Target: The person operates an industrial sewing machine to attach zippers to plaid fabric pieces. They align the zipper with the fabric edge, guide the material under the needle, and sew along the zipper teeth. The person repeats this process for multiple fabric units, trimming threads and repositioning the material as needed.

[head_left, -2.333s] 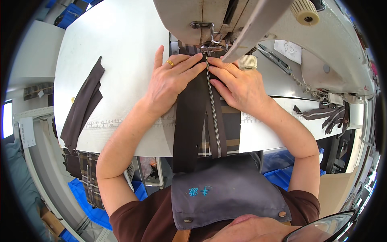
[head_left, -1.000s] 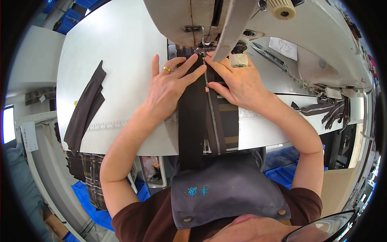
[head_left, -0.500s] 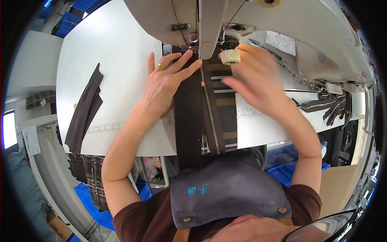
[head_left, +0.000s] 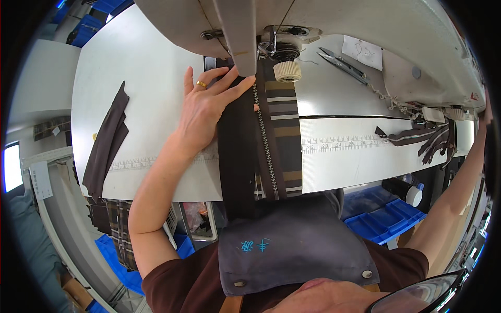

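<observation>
My left hand (head_left: 203, 112), a ring on one finger, lies with its fingers spread over a dark fabric strip (head_left: 236, 151) just below the sewing machine's needle area. Its fingertips press close to a metal zipper (head_left: 265, 138) that runs along the strip. Under the zipper lies a striped fabric piece (head_left: 287, 148) in grey, brown and white. The needle itself is hidden behind the machine head (head_left: 235, 36). My right hand (head_left: 487, 110) is at the far right rim, beside the end of the sewing machine; its fingers are mostly hidden.
Dark fabric pieces (head_left: 107, 143) lie on the left of the white table (head_left: 156, 109). Thread snips (head_left: 343, 65) rest on the metal plate at the right. Several loose zippers (head_left: 417, 138) lie at the right end. A blue bin (head_left: 383, 221) stands below the table edge.
My right hand has left the area beside the needle and reached far right to the machine's end. The left hand stays on the fabric. The whole view has shifted slightly.
</observation>
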{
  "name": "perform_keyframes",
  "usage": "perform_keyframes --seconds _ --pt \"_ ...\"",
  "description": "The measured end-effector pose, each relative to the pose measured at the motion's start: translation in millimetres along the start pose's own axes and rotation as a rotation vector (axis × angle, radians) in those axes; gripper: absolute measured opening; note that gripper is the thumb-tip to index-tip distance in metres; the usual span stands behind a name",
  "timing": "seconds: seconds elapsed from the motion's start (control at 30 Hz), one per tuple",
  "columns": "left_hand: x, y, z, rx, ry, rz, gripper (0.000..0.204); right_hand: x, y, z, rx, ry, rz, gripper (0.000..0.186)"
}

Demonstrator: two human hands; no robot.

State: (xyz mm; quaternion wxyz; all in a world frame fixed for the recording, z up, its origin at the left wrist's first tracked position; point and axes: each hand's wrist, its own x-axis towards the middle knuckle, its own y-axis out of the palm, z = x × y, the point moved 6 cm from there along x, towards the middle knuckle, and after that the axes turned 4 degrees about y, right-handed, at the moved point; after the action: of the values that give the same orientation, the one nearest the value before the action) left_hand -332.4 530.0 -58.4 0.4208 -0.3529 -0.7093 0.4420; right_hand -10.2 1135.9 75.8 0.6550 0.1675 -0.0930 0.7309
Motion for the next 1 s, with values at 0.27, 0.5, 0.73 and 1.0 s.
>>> perform_keyframes --seconds 0.27,0.5,0.73,1.0 --pt "3 -2 -2 -0.019 0.02 -0.011 0.046 -19 -27 -53 0.287 0.079 0.017 0.04" --pt "-1 -3 -2 -0.019 -0.005 -0.012 0.052 -243 114 67 -0.181 -0.711 0.307 0.032" --pt "1 -2 -4 0.086 0.02 -0.041 0.049 -439 291 34 -0.392 -1.053 1.153 0.052" --pt "1 0 -4 0.074 0.012 -0.041 0.052 -445 299 13 -0.485 -1.043 1.107 0.027"
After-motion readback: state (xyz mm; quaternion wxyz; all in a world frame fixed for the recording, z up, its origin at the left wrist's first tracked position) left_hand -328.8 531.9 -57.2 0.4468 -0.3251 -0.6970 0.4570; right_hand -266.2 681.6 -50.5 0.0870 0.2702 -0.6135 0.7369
